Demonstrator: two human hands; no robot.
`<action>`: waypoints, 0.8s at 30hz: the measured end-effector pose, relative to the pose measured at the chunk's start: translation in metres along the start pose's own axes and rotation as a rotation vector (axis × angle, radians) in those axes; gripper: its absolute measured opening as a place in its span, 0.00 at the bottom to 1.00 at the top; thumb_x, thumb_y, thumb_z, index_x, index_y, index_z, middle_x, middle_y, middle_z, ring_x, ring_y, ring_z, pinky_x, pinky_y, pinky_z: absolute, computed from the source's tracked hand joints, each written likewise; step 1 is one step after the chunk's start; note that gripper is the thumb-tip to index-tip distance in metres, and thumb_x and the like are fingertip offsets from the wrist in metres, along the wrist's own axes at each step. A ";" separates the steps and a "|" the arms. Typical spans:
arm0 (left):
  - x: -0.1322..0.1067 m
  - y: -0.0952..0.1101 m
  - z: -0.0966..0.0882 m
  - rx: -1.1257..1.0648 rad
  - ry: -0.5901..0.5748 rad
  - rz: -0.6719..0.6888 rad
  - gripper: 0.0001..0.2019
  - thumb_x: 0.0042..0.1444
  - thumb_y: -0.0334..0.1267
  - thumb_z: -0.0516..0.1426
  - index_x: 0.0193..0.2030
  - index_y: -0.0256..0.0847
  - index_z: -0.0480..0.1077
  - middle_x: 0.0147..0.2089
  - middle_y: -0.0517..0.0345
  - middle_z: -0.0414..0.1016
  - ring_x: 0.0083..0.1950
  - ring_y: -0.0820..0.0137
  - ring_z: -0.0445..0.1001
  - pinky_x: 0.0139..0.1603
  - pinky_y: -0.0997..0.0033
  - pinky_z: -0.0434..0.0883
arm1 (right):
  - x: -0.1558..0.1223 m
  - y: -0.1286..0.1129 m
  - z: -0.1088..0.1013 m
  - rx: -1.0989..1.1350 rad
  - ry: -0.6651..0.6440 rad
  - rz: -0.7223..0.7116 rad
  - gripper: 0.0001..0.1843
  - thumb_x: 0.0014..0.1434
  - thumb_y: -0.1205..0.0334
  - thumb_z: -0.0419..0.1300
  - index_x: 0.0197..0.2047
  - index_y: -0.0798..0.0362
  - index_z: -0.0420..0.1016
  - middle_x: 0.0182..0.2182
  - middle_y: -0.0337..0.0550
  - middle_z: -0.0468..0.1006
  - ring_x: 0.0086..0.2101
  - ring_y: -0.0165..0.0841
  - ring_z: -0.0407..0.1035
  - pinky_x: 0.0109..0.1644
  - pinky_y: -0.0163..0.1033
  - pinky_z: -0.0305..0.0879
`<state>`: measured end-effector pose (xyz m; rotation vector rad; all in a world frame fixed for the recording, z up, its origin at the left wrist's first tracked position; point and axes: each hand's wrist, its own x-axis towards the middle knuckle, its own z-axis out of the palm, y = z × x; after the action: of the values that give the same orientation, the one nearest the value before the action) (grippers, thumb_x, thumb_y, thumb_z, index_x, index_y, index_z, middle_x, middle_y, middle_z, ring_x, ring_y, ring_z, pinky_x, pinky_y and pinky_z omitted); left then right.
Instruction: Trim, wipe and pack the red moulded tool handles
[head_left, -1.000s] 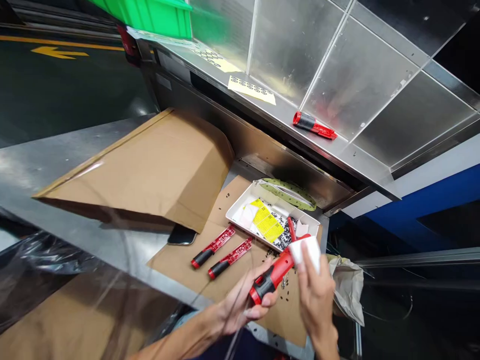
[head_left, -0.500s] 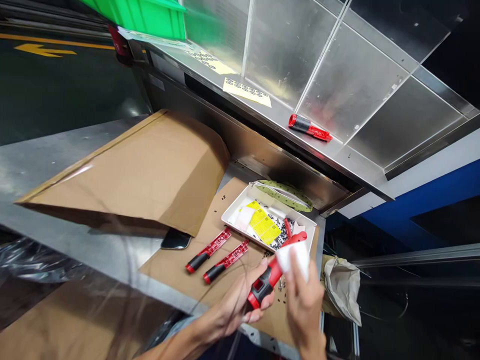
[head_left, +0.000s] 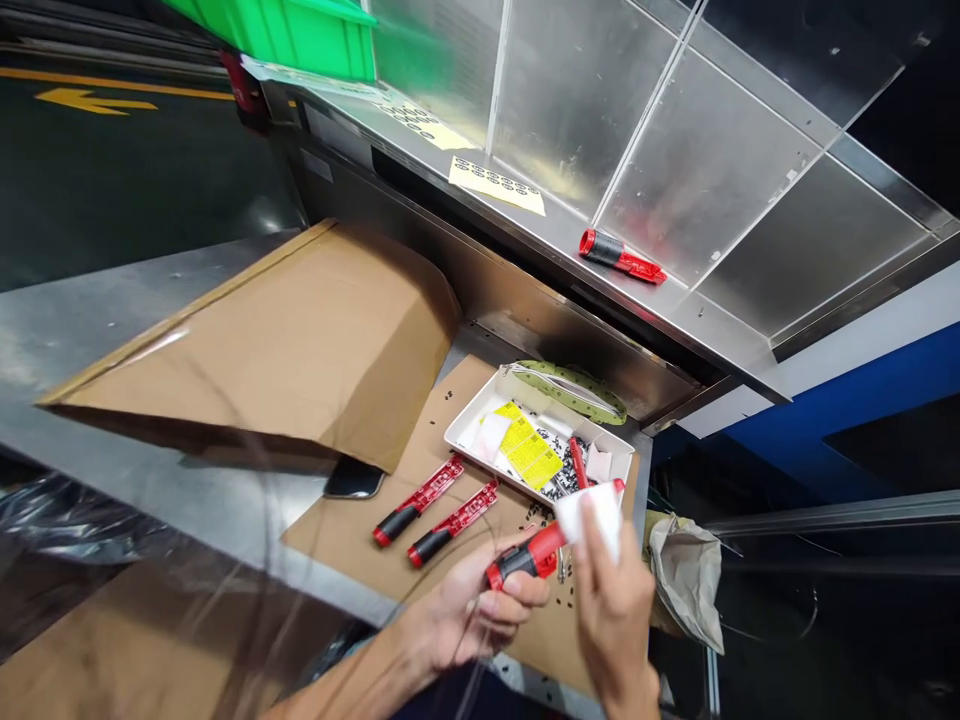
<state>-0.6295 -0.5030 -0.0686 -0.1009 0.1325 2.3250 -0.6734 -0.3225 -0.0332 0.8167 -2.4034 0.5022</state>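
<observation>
Head cam here: your left hand [head_left: 469, 610] is holding a red and black tool handle [head_left: 529, 557] up over the cardboard sheet [head_left: 360, 535], with your left fingers [head_left: 517, 590] clenched round the black grip. Your right hand [head_left: 615, 625] is right beside it, right fingers [head_left: 589, 545] pinching a white cloth [head_left: 596, 520] over the handle's far end.

Just past your hands sits a white tray [head_left: 472, 435] holding yellow labels [head_left: 531, 452] and a heap of little black bits [head_left: 559, 482]. Two more red and black handles [head_left: 418, 500] lie on the cardboard next to a phone [head_left: 352, 480], and there are loose black bits by your right hand too. A folded cardboard flap [head_left: 255, 345] sits on the steel desk [head_left: 97, 360] to your left, a paper bag [head_left: 686, 580] is off to the right, and up on the metal shelf [head_left: 705, 300] there's another red handle [head_left: 621, 256] and a yellow sticker sheet [head_left: 496, 185]
</observation>
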 end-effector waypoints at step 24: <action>0.005 -0.002 0.014 0.244 0.288 0.019 0.23 0.66 0.59 0.48 0.41 0.37 0.63 0.15 0.71 0.62 0.10 0.85 0.42 0.12 0.84 0.34 | 0.020 0.013 -0.008 -0.036 0.023 0.111 0.23 0.72 0.56 0.48 0.64 0.53 0.71 0.33 0.47 0.72 0.25 0.31 0.66 0.26 0.34 0.63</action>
<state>-0.6316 -0.4965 -0.0553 -0.3124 0.5617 2.2816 -0.6922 -0.3175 -0.0172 0.6608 -2.4388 0.5071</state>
